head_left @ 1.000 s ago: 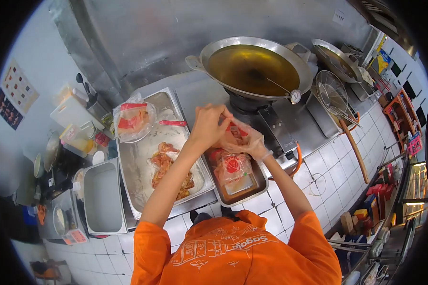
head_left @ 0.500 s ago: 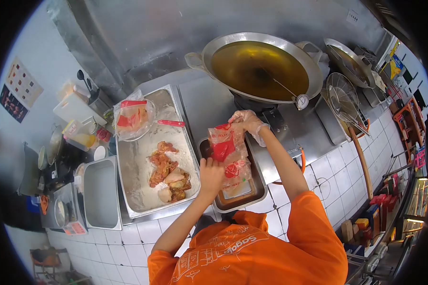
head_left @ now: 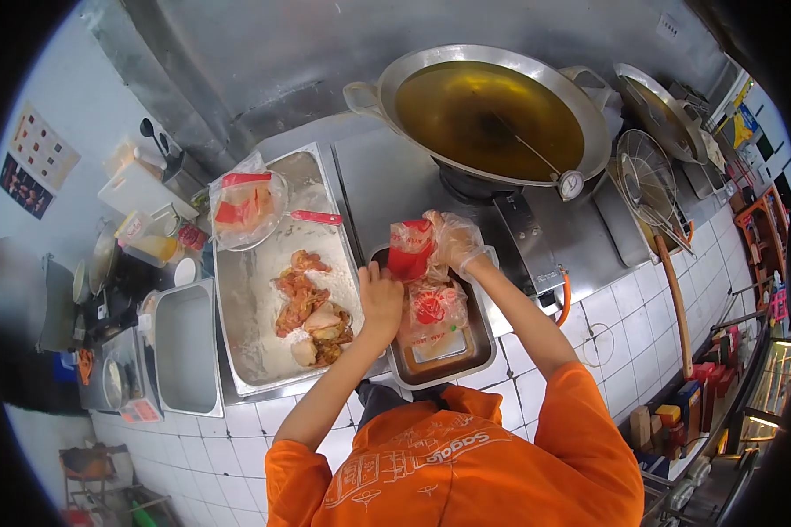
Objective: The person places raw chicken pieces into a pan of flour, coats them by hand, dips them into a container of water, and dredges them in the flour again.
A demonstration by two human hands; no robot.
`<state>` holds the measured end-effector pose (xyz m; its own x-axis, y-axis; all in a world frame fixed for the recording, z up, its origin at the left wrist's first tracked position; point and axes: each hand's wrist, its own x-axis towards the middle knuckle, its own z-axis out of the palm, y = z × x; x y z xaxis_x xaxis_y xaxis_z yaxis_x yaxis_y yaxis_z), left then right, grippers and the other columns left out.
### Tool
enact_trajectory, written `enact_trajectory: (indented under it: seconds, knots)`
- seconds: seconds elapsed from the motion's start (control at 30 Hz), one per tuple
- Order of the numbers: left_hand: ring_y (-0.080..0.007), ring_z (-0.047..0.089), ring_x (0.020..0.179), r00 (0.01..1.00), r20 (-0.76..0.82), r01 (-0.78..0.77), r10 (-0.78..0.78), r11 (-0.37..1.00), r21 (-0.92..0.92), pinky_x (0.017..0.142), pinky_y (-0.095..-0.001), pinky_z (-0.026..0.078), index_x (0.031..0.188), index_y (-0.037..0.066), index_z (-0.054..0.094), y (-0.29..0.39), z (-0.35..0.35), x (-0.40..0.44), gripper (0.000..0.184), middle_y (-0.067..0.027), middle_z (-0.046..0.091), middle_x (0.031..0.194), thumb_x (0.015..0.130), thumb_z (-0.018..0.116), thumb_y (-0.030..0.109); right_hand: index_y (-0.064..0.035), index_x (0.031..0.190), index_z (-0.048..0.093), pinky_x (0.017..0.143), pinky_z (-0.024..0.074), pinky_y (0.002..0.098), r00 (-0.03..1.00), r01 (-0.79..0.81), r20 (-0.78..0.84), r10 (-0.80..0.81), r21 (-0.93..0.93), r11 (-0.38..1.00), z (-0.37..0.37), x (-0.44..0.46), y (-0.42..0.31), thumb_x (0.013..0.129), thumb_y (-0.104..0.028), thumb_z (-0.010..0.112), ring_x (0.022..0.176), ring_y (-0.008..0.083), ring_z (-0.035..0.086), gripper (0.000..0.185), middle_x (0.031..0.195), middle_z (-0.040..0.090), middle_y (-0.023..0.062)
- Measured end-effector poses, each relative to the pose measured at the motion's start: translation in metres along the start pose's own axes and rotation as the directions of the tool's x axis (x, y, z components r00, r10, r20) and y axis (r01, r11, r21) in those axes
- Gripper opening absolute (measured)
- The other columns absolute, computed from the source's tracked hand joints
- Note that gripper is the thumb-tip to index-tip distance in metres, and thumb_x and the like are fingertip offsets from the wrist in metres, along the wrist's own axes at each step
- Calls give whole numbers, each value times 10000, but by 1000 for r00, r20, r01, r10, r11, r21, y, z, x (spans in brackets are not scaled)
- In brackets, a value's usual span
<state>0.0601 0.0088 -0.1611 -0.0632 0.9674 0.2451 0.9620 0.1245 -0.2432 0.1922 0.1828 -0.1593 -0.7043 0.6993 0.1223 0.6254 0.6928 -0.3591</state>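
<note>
My right hand [head_left: 457,241], in a clear plastic glove, grips the upper right edge of a clear plastic bag [head_left: 432,307] with red print. My bare left hand [head_left: 381,303] is at the bag's left side, with its index finger against the edge and its other fingers bent; the thumb is hidden. Under the bag stands a deep metal pan [head_left: 489,355], with a pale flat item in it. Just left of my left hand, several pieces of raw chicken [head_left: 306,303] lie in a large floured metal tray [head_left: 237,360].
A strainer with a red handle [head_left: 316,217] lies across the tray, another red-printed bag [head_left: 244,209] on it. Ahead is a large wok [head_left: 394,75] of oil with a thermometer [head_left: 570,184]. A wire skimmer [head_left: 646,171] is at right, a metal pan [head_left: 187,351] at left.
My right hand has shifted slightly right and down along the bag, whose upper part is now bunched. My left hand has moved a little left, its fingers pointing further up.
</note>
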Motion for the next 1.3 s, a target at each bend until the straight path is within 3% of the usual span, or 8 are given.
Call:
enact_trajectory:
  seconds: [0.17,0.23,0.4,0.5,0.6,0.93,1.17,1.3]
  knots:
    - [-310,644,911,994,77,95,-73,937,-337,770,-471,494,833,60,734,20,-60,-58,213,-123,704,867,856,665,260,-93,1209,606,859,518,456,968,250,87,-235,-229,941,-13,-6,-19,746,-168,723,1013,313,636,484,1164,656,96]
    - [-384,675,778,892,451,326,-23,724,-608,658,-514,527,866,29,722,23,-81,-94,315,-170,699,826,903,660,336,-98,1203,617,883,514,445,933,346,-29,-359,-199,917,14,-13,-6,816,-140,640,1019,298,633,390,1166,658,81]
    - [-337,723,683,751,659,442,-45,776,-450,579,-426,577,954,-40,666,17,-56,-163,398,-176,699,713,940,667,358,-113,1246,623,976,486,417,903,414,-53,-425,-147,898,32,-30,6,885,-149,568,1110,279,617,367,1226,647,65]
    - [-302,750,765,636,769,770,59,-117,-628,620,-381,615,1019,-65,620,39,-1,-183,338,-185,717,793,1000,612,272,-116,1264,621,981,485,418,935,354,66,-349,-102,930,22,-28,-1,865,-165,611,1166,280,603,402,1264,638,89]
    - [-309,739,880,608,791,686,66,-545,-482,718,-354,645,1127,-101,548,51,5,-184,373,-251,713,918,1051,518,262,-119,1263,625,982,485,417,932,354,106,-346,-63,933,18,-34,-4,833,-191,661,1157,290,612,438,1262,645,114]
    - [-341,730,899,658,746,611,106,-654,-446,774,-371,651,1275,-101,494,46,1,-183,413,-264,667,1059,1042,540,237,-123,1194,678,925,519,425,936,351,17,-351,-70,934,35,-92,-20,800,-124,634,1028,289,682,397,1128,711,115]
    - [-322,730,923,639,751,650,163,-636,-415,785,-338,641,1307,-72,480,43,5,-181,417,-242,666,1078,1039,549,240,-164,1255,656,1110,413,403,886,424,-100,-453,-222,878,50,-69,-11,841,-116,599,1269,267,552,420,1313,629,100]
    - [-295,732,898,643,743,646,189,-655,-392,801,-334,633,1312,-38,503,41,19,-186,410,-223,672,1089,1030,570,252,-141,1298,613,1134,384,419,871,489,115,-478,-103,866,4,-72,-27,783,-98,667,1313,312,512,520,1390,579,127]
